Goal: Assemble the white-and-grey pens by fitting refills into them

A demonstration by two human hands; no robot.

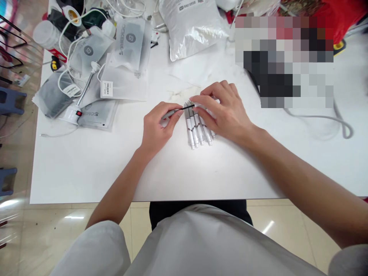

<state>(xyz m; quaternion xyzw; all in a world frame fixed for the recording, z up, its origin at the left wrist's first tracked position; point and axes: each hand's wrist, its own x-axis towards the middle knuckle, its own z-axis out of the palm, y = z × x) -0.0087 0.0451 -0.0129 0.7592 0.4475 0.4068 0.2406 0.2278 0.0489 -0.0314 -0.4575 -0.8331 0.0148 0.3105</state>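
My left hand (pixel 159 122) is closed, pinching a slim grey pen piece (pixel 169 114) between thumb and fingers. From it a thin black rod (pixel 186 107), which looks like a pen refill, points right. The thumb and index finger of my right hand (pixel 222 109) close around the rod's far end. Beneath the right hand several white and silver pens (pixel 198 132) lie side by side on the white table (pixel 161 172). Their upper ends are partly hidden by my fingers.
At the back left are frosted zip pouches (pixel 126 78), white cables, a small white stand (pixel 70 114) and a clear jar (pixel 47 34). A stuffed white plastic bag (pixel 195 28) sits at the back. A grey cable (pixel 319 117) runs along the right, near a pixelated area.
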